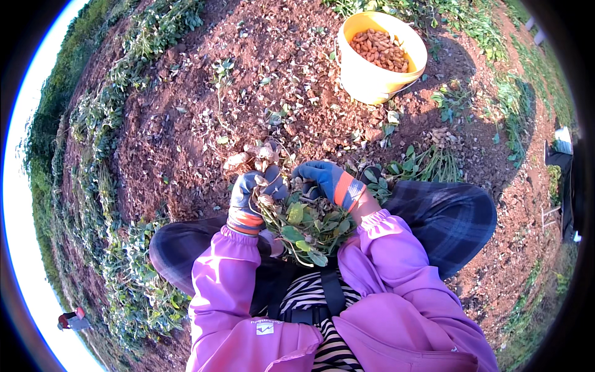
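**Peanut plant held over the lap, yellow bucket of pods ahead**

The plant lies between crossed legs in dark plaid trousers, leaves toward the body and root end away. The gloved left hand is closed around its stems, with a pale clump of pods and roots just beyond. The gloved right hand has its fingers curled in at the stems; whether they grip anything cannot be told.

The bucket stands upright on the soil, ahead and to the right, partly filled. Between it and the right knee lie uprooted peanut plants, pods showing at one end. Scattered leaves cover the ground; leafy rows run along the left, with a distant person beyond. Dark items at the right rim are unclear.

The purple jacket bears a small white patch with a dark emblem and tiny upside-down lettering beside it.
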Available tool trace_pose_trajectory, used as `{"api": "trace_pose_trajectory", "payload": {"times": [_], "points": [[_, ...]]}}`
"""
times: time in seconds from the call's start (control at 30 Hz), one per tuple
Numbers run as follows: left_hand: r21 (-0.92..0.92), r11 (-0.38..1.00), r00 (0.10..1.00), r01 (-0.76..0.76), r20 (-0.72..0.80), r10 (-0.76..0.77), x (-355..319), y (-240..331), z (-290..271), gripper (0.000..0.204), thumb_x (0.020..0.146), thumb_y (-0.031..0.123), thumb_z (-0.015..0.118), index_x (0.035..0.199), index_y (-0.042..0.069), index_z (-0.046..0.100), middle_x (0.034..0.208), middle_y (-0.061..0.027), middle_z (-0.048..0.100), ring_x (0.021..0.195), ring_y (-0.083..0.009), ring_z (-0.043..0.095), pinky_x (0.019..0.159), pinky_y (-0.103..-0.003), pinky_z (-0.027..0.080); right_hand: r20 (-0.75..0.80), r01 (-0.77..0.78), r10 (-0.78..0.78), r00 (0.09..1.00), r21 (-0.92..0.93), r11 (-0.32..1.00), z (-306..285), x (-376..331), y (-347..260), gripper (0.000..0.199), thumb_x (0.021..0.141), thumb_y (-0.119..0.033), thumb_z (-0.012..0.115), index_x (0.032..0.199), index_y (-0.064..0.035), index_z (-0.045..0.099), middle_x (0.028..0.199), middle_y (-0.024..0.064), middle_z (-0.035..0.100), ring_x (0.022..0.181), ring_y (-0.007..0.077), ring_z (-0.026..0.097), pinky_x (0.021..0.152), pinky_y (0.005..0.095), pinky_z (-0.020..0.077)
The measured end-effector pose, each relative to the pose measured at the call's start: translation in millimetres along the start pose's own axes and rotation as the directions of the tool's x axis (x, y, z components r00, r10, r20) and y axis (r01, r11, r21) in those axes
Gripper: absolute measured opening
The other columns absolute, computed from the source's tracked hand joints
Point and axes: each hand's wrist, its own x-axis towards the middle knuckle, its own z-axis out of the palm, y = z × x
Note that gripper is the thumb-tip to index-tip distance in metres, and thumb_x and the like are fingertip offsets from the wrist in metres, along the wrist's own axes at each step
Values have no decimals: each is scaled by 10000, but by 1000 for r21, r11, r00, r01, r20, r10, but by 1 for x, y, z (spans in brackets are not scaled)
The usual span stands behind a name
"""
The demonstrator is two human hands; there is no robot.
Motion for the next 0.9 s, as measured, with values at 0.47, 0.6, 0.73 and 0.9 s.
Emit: {"api": "trace_pose_trajectory", "payload": {"times": [0.47, 0.6, 0.73, 0.9], "points": [[354, 931, 988, -93, -87, 131, 3, -5, -32, 197, 788, 205, 530, 806, 9, 548, 681, -70, 543, 591, -197, 508, 572, -346, 446, 7, 430, -432, 902, -126, 894, 20, -16, -28, 116, 787, -59, 610, 901, -43, 601, 747, -31, 570, 680, 36, 512, 596, 186, 427], [788, 610, 987, -84, -19, 160, 4, -3, -26, 147, 791, 158, 518, 725, 28, 536, 646, -36, 526, 573, -153, 491, 540, -296, 413, 54, 554, -665, 745, -605, 572, 35, -30, -46, 114, 742, -42, 614, 841, -14, 566, 733, 61, 548, 655, 131, 538, 588, 254, 433], [601, 798, 999, -46, 18, 44, 1, -3, -28, 80, 775, 107, 564, 772, 31, 589, 694, -21, 591, 613, -132, 562, 561, -245, 449, 164, 539, -778, 607, -804, 251, 42, -33, -51, 88, 726, -33, 584, 783, -8, 522, 697, 124, 489, 623, 281, 507, 562, 344, 402], [837, 537, 991, -101, 37, 128, 0, -3, -19, 156, 790, 120, 518, 766, -25, 571, 690, -88, 568, 612, -173, 549, 582, -293, 471, 186, 465, -738, 649, -865, 190, 43, -38, -51, 108, 717, -64, 588, 727, -12, 494, 675, 128, 450, 595, 320, 465, 534, 371, 369]]}}
